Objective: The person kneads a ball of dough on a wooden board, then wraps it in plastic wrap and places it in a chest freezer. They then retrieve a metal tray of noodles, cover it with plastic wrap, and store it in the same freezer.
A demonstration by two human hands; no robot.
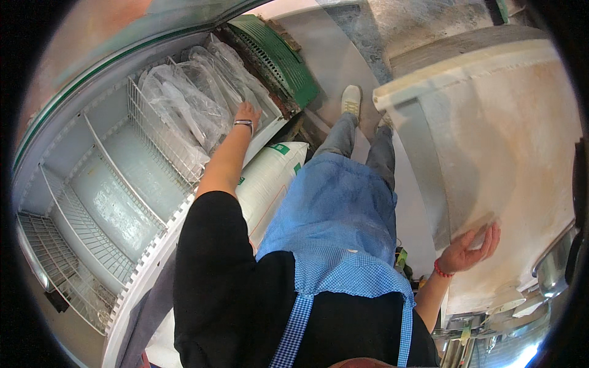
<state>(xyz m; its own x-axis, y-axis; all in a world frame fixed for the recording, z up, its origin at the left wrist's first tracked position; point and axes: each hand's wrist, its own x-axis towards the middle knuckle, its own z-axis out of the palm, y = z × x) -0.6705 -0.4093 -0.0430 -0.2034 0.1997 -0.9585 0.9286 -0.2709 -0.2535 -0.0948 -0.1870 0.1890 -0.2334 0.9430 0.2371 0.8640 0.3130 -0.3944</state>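
My left hand [248, 114], with a silver bracelet at the wrist, reaches into a white chest freezer [138, 170]. It rests at the edge of the clear plastic bags [184, 99] that fill the freezer's far end. The fingertips are partly lost against the plastic, so whether they pinch it is unclear. My right hand [474, 248], wearing a red bead bracelet, hovers by the near edge of a pale worktable [515, 175]. Its palm is turned up, the fingers are apart and it holds nothing.
White wire dividers [124, 170] split the freezer, and a wire basket [64, 271] hangs at its near end. A full white sack [267, 179] stands between the freezer and my legs. Beyond is a green vent panel [276, 60]. Metal bowls [552, 267] lie on the table's right.
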